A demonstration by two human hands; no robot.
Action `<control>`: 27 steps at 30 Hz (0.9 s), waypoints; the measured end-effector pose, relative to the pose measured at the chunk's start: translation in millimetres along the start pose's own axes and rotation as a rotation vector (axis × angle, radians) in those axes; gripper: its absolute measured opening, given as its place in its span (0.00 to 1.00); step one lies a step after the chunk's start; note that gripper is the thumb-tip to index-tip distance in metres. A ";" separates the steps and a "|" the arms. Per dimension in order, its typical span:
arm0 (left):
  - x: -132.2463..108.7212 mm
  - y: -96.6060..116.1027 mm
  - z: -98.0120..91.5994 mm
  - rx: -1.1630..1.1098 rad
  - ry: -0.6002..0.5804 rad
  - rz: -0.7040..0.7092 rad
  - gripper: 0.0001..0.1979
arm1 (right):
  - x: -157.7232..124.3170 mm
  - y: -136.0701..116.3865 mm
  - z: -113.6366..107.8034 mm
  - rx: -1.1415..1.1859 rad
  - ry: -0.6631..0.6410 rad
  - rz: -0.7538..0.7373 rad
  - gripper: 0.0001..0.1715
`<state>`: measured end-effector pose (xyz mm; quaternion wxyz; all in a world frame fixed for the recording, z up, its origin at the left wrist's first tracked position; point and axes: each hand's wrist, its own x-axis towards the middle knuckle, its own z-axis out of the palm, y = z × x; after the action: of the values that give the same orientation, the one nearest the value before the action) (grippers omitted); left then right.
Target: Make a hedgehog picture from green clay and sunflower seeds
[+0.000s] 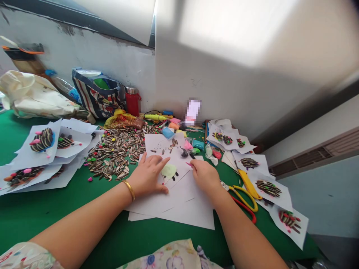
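Note:
My left hand [148, 175] lies flat on a sheet of white paper [171, 203], its fingers spread and its fingertips beside a pale green clay shape [169, 172]. My right hand [206, 176] pinches a small piece of pink clay [188, 164] above the paper. A dark clay blob [184, 152] sits just beyond that pinch. A large heap of striped sunflower seeds [112, 157] spreads left of the paper. A gold bangle [129, 189] circles my left wrist.
Seed-and-clay pictures on paper [42, 144] lie left and right on the green table [25, 134]. Yellow-handled scissors [244, 198] and a yellow utility knife [248, 183] lie near my right hand. Clay packets [168, 132], a red flask [132, 101] and bags [97, 93] stand by the wall.

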<state>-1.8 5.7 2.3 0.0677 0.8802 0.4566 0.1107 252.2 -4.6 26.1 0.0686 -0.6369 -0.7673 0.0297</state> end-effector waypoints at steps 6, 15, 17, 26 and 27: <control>1.4 -2.0 -3.2 -0.088 -0.055 0.055 0.54 | 2.0 13.4 3.5 -0.076 0.045 -0.010 0.16; 6.3 -11.5 -6.7 -0.176 -0.155 0.139 0.54 | -2.7 -0.1 18.0 0.157 0.012 -0.421 0.29; 7.0 -14.9 -6.8 -0.157 -0.135 0.114 0.53 | -3.9 -1.8 19.0 0.139 -0.031 -0.416 0.30; 5.7 -12.9 -6.8 -0.029 -0.095 0.124 0.35 | -10.2 -10.2 3.2 0.089 -0.071 -0.369 0.20; 5.4 -12.0 -5.6 -0.023 -0.091 0.127 0.35 | -10.2 -11.0 3.2 0.088 -0.069 -0.364 0.19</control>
<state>-9.7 17.0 5.8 0.0912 0.9107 0.3949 0.0799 242.9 -16.5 23.6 0.0744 -0.4825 -0.8697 0.0724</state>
